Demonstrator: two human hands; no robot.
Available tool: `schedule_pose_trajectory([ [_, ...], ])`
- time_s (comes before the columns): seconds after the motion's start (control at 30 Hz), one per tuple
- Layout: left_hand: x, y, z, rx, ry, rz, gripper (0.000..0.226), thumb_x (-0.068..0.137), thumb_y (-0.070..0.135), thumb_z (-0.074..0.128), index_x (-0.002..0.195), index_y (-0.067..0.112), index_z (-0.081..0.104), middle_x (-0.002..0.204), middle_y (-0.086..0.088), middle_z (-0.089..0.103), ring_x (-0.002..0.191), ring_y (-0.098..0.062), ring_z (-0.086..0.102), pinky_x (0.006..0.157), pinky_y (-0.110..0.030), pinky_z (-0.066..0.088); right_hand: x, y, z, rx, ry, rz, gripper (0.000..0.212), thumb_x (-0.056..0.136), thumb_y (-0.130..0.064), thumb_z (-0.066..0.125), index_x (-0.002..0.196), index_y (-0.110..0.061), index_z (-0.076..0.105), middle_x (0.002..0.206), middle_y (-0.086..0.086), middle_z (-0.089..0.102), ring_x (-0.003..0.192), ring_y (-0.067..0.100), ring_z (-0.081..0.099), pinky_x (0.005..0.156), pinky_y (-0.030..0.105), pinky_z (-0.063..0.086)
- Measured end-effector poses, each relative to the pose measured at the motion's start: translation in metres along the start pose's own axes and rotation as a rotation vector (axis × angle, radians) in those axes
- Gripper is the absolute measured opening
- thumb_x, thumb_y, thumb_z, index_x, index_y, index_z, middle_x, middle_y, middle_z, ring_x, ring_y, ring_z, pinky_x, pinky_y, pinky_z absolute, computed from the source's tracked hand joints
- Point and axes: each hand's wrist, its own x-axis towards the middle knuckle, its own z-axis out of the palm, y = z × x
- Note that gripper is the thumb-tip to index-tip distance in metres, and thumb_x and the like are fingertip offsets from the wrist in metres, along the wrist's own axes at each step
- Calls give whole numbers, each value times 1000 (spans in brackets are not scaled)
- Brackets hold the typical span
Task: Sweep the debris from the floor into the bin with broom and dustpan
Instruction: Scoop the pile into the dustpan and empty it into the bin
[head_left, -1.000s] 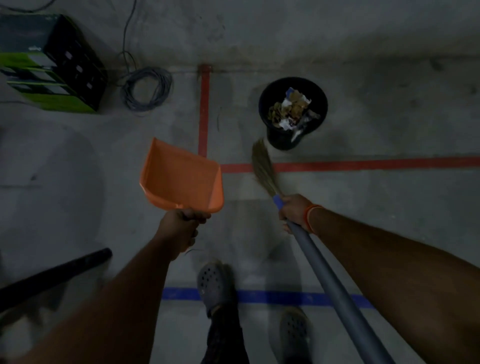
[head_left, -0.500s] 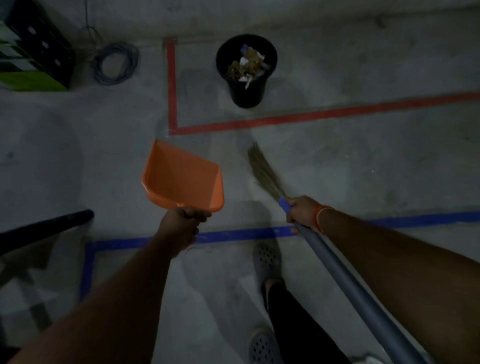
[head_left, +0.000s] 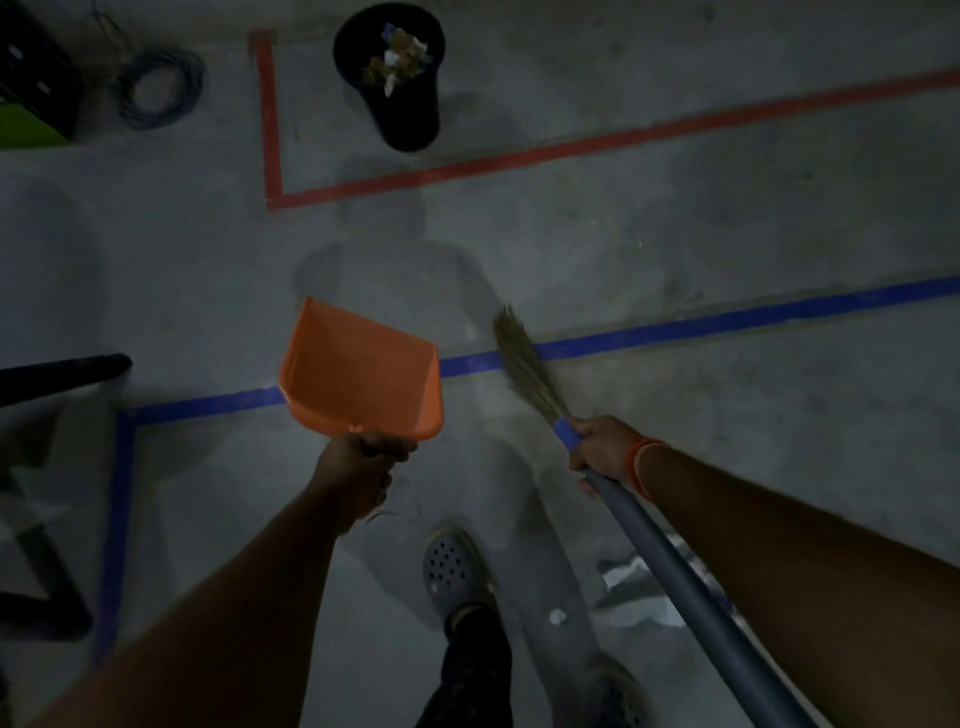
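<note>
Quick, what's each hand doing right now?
Left hand: closed on the orange dustpan handle.
Right hand: closed around the broom handle.

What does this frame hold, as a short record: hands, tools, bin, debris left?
left hand: holds orange dustpan, empty, raised off the floor
right hand: grips broom just behind the bristles
bin: black, upright, scraps inside, beyond the red line
debris left: pale scraps near the right foot

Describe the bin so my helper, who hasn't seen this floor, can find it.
Find the red tape corner on the concrete floor. Just inside it stands the bin, a round black bucket already holding scraps, unlike the coiled cable left of the tape.
</note>
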Motion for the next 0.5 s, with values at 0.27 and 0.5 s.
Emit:
schedule_pose_trajectory([
  [0.27,-103,-60,97,47,-50,13,30,94,-14,41,99,-5,69,54,-2,58,38,-10,41,36,-22,31,-83,141,-32,131,-19,12,53,89,11,46,137,-10,49,87,24,58,47,24,49,35,21,42],
  [0.5,-169,-119,138,85,-62,34,33,94,-13,41,93,0,71,45,9,55,41,-11,41,38,-21,30,-119,250,-26,204,-21,22,58,95,5,44,147,-20,38,81,17,55,45,23,47,40,25,36],
])
